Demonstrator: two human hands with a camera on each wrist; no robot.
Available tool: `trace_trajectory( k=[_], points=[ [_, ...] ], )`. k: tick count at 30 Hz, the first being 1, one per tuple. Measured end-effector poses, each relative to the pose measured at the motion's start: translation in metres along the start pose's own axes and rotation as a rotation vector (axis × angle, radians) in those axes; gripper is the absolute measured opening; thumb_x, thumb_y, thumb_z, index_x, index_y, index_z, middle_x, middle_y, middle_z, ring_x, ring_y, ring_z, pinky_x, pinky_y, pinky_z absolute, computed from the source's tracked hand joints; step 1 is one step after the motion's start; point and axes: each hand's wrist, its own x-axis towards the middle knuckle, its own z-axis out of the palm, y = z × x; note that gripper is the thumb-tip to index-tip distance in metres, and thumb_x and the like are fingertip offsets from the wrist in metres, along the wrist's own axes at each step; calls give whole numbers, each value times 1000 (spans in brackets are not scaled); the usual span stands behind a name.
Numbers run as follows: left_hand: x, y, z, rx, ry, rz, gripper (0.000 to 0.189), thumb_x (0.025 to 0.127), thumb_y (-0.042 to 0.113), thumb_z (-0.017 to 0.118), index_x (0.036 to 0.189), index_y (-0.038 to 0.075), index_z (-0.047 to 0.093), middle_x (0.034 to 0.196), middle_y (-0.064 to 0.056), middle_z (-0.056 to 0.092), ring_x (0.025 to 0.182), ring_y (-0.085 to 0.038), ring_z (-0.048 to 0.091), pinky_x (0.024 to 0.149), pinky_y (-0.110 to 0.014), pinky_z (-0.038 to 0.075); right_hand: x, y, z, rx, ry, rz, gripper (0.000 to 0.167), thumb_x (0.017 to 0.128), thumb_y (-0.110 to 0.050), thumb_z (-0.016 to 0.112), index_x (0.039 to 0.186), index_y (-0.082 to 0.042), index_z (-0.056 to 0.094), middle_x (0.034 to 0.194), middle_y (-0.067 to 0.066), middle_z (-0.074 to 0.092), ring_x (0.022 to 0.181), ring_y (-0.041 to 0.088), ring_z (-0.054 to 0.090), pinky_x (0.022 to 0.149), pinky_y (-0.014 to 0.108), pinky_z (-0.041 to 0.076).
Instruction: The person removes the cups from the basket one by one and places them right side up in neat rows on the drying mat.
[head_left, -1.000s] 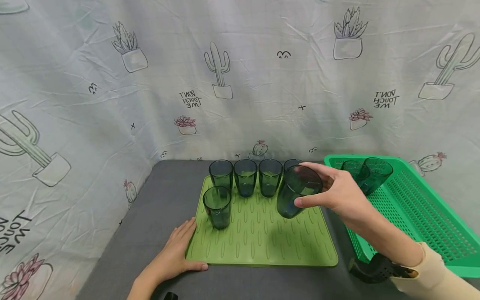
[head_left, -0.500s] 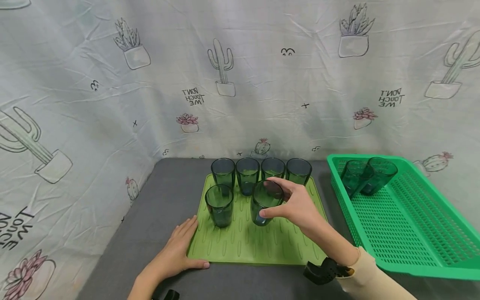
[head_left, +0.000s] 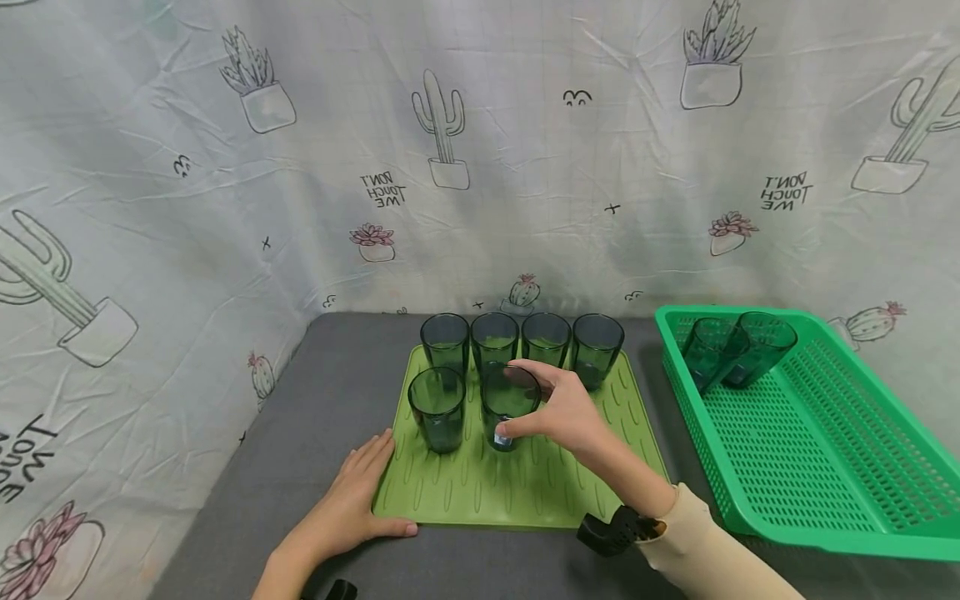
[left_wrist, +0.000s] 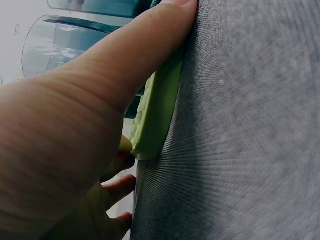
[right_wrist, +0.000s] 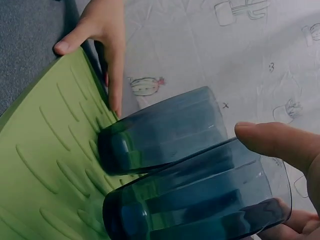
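Observation:
A dark green drinking glass (head_left: 497,407) stands upright on or just over the green ribbed mat (head_left: 517,502), pinched between the thumb and fingers of my right hand (head_left: 570,417). In the right wrist view the held glass (right_wrist: 195,195) sits close beside another glass (right_wrist: 165,132), its base at the ribs. That neighbour (head_left: 437,412) is at the left of the front row. Several more glasses (head_left: 493,337) form a row along the mat's back. My left hand (head_left: 348,496) rests at the mat's front left corner, fingers along the left side, thumb by the front edge.
A green plastic basket (head_left: 847,542) stands at the right on the grey tabletop (head_left: 277,433). Two glasses (head_left: 759,350) lean against each other in its far left corner. Behind the table hangs a white cloth (head_left: 517,142) with cactus prints.
My right hand has carried the glass left and down from the mat's right side to a spot beside the front-left glass. The left hand has stayed in place.

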Motion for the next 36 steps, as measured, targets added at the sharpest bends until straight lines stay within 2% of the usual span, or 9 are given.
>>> trace_trajectory(
  k=[7,12,20,27,36],
  points=[
    [1,2,-1,6,8,11,124,69,70,76,154,-4,24,159,-19,20,145,-38,16,112,-61,11,9,4,5,-29,-4,-2,87,61,-15,96,139,-14,58,129,1,63,123,24,51,100,50,41],
    [2,3,-2,5,7,14,124,69,70,76,154,-4,24,159,-19,20,145,-38,16,112,-61,11,15,12,9,-31,-27,6,84,64,-14,95,139,-13,57,130,2,62,123,22,51,100,50,40],
    [1,3,-1,-10,-11,-4,125,68,70,76,154,-4,24,159,-20,20,145,-40,15,112,-62,10,18,21,18,-107,-11,23,84,67,-26,93,141,-21,56,138,-5,53,126,25,48,98,53,42],
    [0,1,1,-11,-12,0,124,69,69,76,154,-4,24,159,-20,20,145,-40,15,112,-63,10,16,24,17,-86,-10,26,85,68,-23,93,143,-17,54,140,0,52,128,29,47,101,54,40],
    [1,-1,3,-9,-9,-8,125,69,73,73,154,-4,24,159,-20,20,145,-41,15,111,-64,10,19,25,16,-82,-29,37,87,67,-25,94,144,-17,53,135,-3,56,127,26,49,101,52,41]
  ],
)
